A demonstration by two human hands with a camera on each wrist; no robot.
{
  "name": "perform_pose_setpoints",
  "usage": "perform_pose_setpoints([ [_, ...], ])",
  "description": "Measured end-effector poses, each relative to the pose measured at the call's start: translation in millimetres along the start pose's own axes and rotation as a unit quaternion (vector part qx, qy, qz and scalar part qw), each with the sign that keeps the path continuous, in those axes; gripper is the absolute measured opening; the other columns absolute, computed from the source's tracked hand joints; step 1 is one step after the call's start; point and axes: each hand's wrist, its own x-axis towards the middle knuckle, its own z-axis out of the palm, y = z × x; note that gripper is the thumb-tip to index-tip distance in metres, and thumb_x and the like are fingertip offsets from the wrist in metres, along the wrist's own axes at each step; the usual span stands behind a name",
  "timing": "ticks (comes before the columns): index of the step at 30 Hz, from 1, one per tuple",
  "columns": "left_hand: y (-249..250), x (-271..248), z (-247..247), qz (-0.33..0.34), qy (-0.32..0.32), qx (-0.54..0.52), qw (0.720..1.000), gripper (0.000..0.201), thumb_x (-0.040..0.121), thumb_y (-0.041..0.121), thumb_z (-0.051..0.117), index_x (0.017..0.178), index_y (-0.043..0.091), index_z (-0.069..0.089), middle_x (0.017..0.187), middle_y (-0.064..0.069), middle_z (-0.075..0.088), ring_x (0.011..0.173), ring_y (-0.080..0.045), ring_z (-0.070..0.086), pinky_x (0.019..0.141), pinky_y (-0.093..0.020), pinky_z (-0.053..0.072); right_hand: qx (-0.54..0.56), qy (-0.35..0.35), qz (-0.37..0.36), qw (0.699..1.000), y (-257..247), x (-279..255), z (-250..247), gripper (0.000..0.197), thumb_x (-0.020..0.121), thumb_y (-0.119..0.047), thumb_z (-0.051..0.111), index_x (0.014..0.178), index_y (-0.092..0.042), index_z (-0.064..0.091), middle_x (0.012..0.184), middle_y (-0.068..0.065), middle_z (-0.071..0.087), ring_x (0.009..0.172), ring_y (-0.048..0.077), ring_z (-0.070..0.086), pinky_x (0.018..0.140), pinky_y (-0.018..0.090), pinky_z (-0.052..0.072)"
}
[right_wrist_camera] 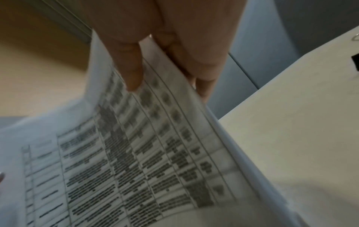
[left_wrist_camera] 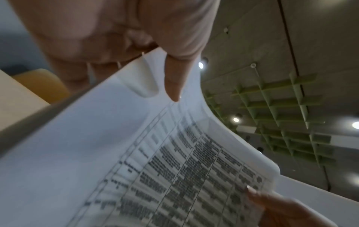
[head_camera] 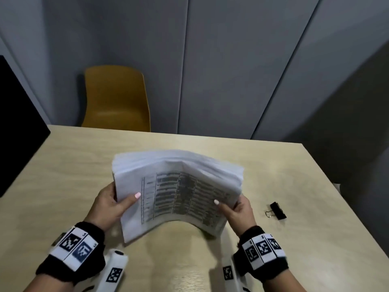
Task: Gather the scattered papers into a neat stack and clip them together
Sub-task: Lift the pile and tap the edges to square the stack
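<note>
A pale wood-grain counter (head_camera: pixel 273 175) fills the lower view, in a room with grey panelled walls.

Nearest, two wrists wear black bands with white coded tags. The left hand (head_camera: pixel 109 204) grips the left edge of a stack of papers (head_camera: pixel 179 186), thumb on top and fingers underneath. The right hand (head_camera: pixel 235 209) grips the right edge the same way, thumb on the printed face. Both are clamped on the stack, one at each side.

The papers are gathered and held over the middle of the counter. The stack bows upward like an arch between the hands; whether its near corners touch the counter is unclear. The top sheet carries a printed table, too blurred to read. The far edges fan out unevenly, so the sheets are not yet squared. The stack looks fairly thick and floppy.

To the right of the right hand, well apart from the papers, a black clip (head_camera: pixel 277 210) with wire handles lies on the counter, untouched.

Beyond the far edge stands a mustard-yellow chair (head_camera: pixel 117 98); a dark panel (head_camera: pixel 19 127) sits at the left.

The step in hand looks like squaring the stack. Next would likely be tapping the edges flush, then keeping one hand on the papers while the other fetches the clip and opens it over an edge.
</note>
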Motion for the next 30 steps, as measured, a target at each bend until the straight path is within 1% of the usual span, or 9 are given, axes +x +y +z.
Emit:
perform_pose_setpoints([
  [2,-9,0,-1,-0.013,0.024,0.002,1.0,0.028,0.072,-0.004,0.073,0.088,0.016,0.063,0.067,0.017,0.072,0.064,0.006,0.066,0.057,-0.009,0.051,0.0,0.018,-0.007,1.0,-1,0,-1,0.044,0.065,-0.013,0.081,0.103,-0.011,0.058,0.084,-0.013,0.075,0.081,0.004,0.069,0.07,0.021,0.055],
  [5,-11,-4,5,-0.027,0.053,-0.003,0.998,0.023,0.078,-0.006,0.065,0.08,0.016,0.064,0.075,0.007,0.069,0.057,0.008,0.063,0.054,-0.007,0.049,-0.018,0.035,-0.006,0.999,-3,2,0,0.034,0.076,0.01,0.066,0.094,-0.018,0.059,0.075,-0.011,0.074,0.075,0.003,0.067,0.067,0.019,0.055],
  [13,9,-8,21,0.046,0.09,0.014,0.995,0.026,0.077,-0.011,0.063,0.097,0.005,0.06,0.058,0.03,0.065,0.058,0.015,0.059,0.058,-0.001,0.045,-0.009,0.104,-0.032,0.994,-8,1,9,0.036,0.078,0.014,0.06,0.101,-0.013,0.056,0.083,-0.007,0.071,0.077,-0.001,0.066,0.069,0.015,0.053],
  [15,6,-8,21,0.025,0.086,0.008,0.996,0.028,0.077,-0.008,0.066,0.102,0.003,0.061,0.069,0.018,0.07,0.059,0.014,0.06,0.058,-0.003,0.047,-0.028,0.088,-0.019,0.996,-7,-1,10,0.035,0.078,0.012,0.061,0.101,-0.014,0.056,0.09,0.0,0.068,0.079,0.0,0.065,0.071,0.019,0.054],
  [18,2,-11,23,-0.004,0.111,-0.013,0.994,0.022,0.081,-0.003,0.064,0.101,0.005,0.062,0.088,0.0,0.066,0.056,0.015,0.059,0.055,-0.002,0.046,-0.017,0.074,0.013,0.997,-8,-2,13,0.029,0.082,0.013,0.056,0.086,-0.016,0.058,0.069,-0.007,0.072,0.067,-0.004,0.065,0.064,0.017,0.053],
  [21,4,-12,23,0.011,0.121,-0.012,0.993,0.024,0.08,-0.001,0.065,0.101,0.009,0.062,0.064,0.02,0.067,0.065,0.007,0.063,0.056,-0.001,0.045,-0.017,0.082,-0.001,0.996,-13,-4,13,0.03,0.083,0.011,0.056,0.084,-0.019,0.058,0.067,-0.015,0.072,0.066,-0.002,0.064,0.061,0.013,0.053],
  [23,7,-13,20,0.04,0.1,-0.001,0.994,0.031,0.076,0.001,0.071,0.103,0.013,0.061,0.073,0.023,0.07,0.079,-0.003,0.064,0.063,-0.003,0.048,-0.022,0.074,-0.02,0.997,-17,-6,12,0.033,0.079,0.01,0.062,0.094,-0.019,0.058,0.077,-0.01,0.072,0.074,-0.003,0.064,0.065,0.012,0.052],
  [27,30,-19,22,0.065,0.108,-0.069,0.99,0.047,0.063,0.039,0.07,0.106,0.031,0.054,0.103,0.004,0.056,0.084,-0.004,0.059,0.065,-0.016,0.052,0.045,0.069,-0.033,0.996,-39,-12,16,0.066,0.069,-0.041,0.068,0.128,-0.026,0.045,0.113,-0.001,0.06,0.101,0.005,0.061,0.074,0.012,0.049],
  [30,44,-17,33,0.039,0.173,-0.1,0.979,0.055,0.064,0.06,0.055,0.109,0.029,0.054,0.105,0.001,0.052,0.087,-0.011,0.054,0.066,-0.016,0.051,0.056,0.145,-0.004,0.988,-52,-5,28,0.073,0.059,-0.066,0.055,0.123,-0.032,0.048,0.126,0.003,0.053,0.115,0.019,0.053,0.095,0.034,0.047],
])
